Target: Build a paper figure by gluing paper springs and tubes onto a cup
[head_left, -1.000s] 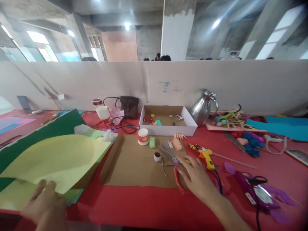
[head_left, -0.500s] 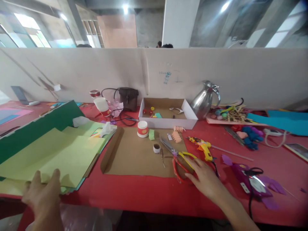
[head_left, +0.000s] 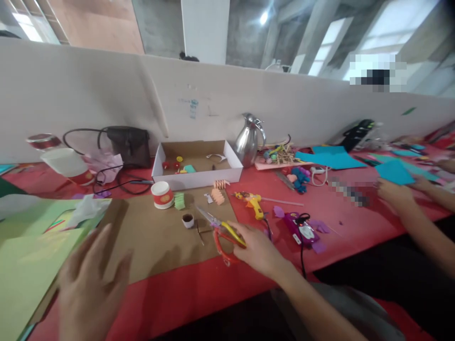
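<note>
My right hand (head_left: 258, 248) rests on the red and yellow handles of a pair of scissors (head_left: 218, 227) lying on the brown cardboard sheet (head_left: 156, 232), fingers curled over the handles. Blurred at the lower left, my left hand (head_left: 88, 289) hovers with fingers spread and nothing in it, just right of a pale green paper sheet (head_left: 24, 270). A small brown-filled cap (head_left: 187, 220) and a white and red tub (head_left: 162, 194) stand on the cardboard near the scissor blades.
A yellow glue gun (head_left: 253, 203), an open white box (head_left: 197, 166), a steel jug (head_left: 248, 139), a purple item with a cable (head_left: 300, 229) and a dark bag (head_left: 130, 144) lie on the red table (head_left: 199, 293). Another person's hand (head_left: 393, 194) rests by blue paper (head_left: 394, 170) at right.
The view swung right and down. My left hand left the green paper and rose, fingers spread. My right hand settled onto the scissor handles. Another person's arms came into view.
</note>
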### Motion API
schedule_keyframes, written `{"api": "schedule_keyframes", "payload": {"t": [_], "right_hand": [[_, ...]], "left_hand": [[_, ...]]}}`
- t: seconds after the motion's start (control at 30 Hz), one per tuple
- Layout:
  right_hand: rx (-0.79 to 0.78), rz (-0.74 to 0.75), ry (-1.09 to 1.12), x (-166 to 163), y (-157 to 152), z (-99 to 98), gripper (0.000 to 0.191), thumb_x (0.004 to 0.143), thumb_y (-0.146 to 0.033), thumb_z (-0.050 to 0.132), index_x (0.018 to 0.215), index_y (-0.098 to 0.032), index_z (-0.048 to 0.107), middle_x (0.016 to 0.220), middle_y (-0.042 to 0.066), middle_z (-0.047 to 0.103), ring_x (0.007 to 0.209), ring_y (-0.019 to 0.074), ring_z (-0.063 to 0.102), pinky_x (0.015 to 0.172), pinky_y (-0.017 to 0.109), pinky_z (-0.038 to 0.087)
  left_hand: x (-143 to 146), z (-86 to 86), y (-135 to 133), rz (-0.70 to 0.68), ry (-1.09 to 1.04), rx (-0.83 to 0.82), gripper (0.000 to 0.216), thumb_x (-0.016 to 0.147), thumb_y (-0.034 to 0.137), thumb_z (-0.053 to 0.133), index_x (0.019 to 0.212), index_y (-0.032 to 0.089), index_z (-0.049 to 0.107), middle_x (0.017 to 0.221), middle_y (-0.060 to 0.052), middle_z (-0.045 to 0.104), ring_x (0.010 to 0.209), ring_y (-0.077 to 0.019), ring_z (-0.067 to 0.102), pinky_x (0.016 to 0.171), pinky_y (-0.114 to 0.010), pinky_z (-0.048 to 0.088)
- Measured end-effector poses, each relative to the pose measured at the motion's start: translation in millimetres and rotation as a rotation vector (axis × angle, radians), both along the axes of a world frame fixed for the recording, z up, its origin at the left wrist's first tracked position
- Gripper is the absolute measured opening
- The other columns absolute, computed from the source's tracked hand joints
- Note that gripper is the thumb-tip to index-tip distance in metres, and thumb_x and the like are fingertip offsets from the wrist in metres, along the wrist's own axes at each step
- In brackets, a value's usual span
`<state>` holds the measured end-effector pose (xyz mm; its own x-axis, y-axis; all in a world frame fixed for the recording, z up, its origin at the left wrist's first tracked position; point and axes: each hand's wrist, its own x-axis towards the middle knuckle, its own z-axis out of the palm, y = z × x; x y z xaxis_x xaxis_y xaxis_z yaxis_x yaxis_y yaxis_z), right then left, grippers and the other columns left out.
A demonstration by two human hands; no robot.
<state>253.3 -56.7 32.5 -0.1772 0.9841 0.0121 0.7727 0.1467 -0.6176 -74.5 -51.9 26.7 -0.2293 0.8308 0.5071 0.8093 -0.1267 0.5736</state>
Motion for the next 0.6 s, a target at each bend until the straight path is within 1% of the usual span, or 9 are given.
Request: {"api": "schedule_keyframes", "payload": {"t": [0.07,0.1,0.13,0.2,0.27,0.37,0.5,0.57,0.6], "right_hand": [[0.013,-0.024,0.070,2,-10,-0.8,0.065,0.078,-0.012,0.052,0.142,-0.024,0.044,0.132,0.009,0.060,0.120,0.0233,0.057,0.101,0.037,0.044],[0.025,-0.042,0.093,4,-14,-3.1,0.065,0.080,-0.013,0.050,0.143,-0.024,0.043,0.134,0.009,0.059,0.121,0.0231,0.056,0.102,0.038,0.044],[0.037,-0.067,0.102,7,-18,-6.4,0.064,0.081,-0.014,0.049,0.144,-0.024,0.042,0.134,0.009,0.058,0.122,0.0230,0.056,0.102,0.038,0.044],[0.048,-0.132,0.081,13,-22,-14.4,0.062,0.084,-0.016,0.046,0.146,-0.023,0.039,0.133,0.010,0.058,0.122,0.0235,0.056,0.101,0.039,0.046],[0.029,-0.214,0.020,21,-24,-23.1,0.061,0.085,-0.018,0.045,0.146,-0.022,0.040,0.134,0.012,0.057,0.123,0.0251,0.056,0.100,0.041,0.047],[-0.008,-0.292,-0.098,34,-28,-35.7,0.058,0.086,-0.020,0.044,0.144,-0.020,0.042,0.139,0.012,0.054,0.127,0.0269,0.053,0.101,0.043,0.046],[0.012,-0.272,-0.245,42,-36,-46.1,0.060,0.086,-0.019,0.046,0.145,-0.019,0.041,0.142,0.012,0.052,0.128,0.0263,0.053,0.100,0.040,0.047],[0.022,-0.236,-0.307,41,-36,-44.2,0.059,0.086,-0.019,0.048,0.144,-0.016,0.041,0.141,0.015,0.053,0.125,0.0274,0.055,0.097,0.039,0.047],[0.022,-0.218,-0.330,41,-34,-41.0,0.054,0.088,-0.022,0.048,0.142,-0.015,0.045,0.137,0.015,0.056,0.121,0.0276,0.057,0.095,0.038,0.048]], "left_hand": [[19,-3.2,6,-0.076,0.115,0.015,0.073,0.081,0.052,0.057,0.148,0.034,0.035,0.146,-0.006,0.045,0.135,-0.0351,0.041,0.115,-0.053,0.029],[26,-7.0,9,-0.101,0.151,-0.009,0.078,0.081,0.054,0.055,0.151,0.029,0.031,0.143,-0.011,0.047,0.131,-0.0368,0.045,0.111,-0.055,0.034],[31,-11.4,13,-0.112,0.159,-0.052,0.083,0.080,0.056,0.055,0.153,0.025,0.027,0.140,-0.014,0.049,0.127,-0.0379,0.048,0.107,-0.056,0.038],[37,-19.5,19,-0.132,0.147,-0.157,0.091,0.079,0.058,0.054,0.155,0.022,0.019,0.134,-0.017,0.052,0.119,-0.0382,0.054,0.099,-0.057,0.044],[42,-23.6,23,-0.153,0.129,-0.222,0.093,0.079,0.059,0.053,0.155,0.022,0.016,0.133,-0.018,0.052,0.114,-0.0366,0.057,0.095,-0.056,0.046],[46,-22.9,27,-0.160,0.113,-0.249,0.091,0.080,0.059,0.053,0.155,0.024,0.015,0.135,-0.018,0.051,0.109,-0.0346,0.060,0.093,-0.054,0.048],[49,-22.8,30,-0.174,0.085,-0.248,0.091,0.080,0.056,0.056,0.155,0.026,0.015,0.136,-0.017,0.051,0.108,-0.0337,0.061,0.092,-0.053,0.049],[50,-26.2,33,-0.192,0.066,-0.241,0.093,0.078,0.054,0.059,0.155,0.027,0.015,0.134,-0.017,0.053,0.108,-0.0344,0.061,0.091,-0.054,0.050],[50,-28.4,35,-0.205,0.058,-0.234,0.095,0.077,0.053,0.061,0.155,0.027,0.014,0.134,-0.017,0.053,0.110,-0.0350,0.060,0.091,-0.054,0.050]]}}
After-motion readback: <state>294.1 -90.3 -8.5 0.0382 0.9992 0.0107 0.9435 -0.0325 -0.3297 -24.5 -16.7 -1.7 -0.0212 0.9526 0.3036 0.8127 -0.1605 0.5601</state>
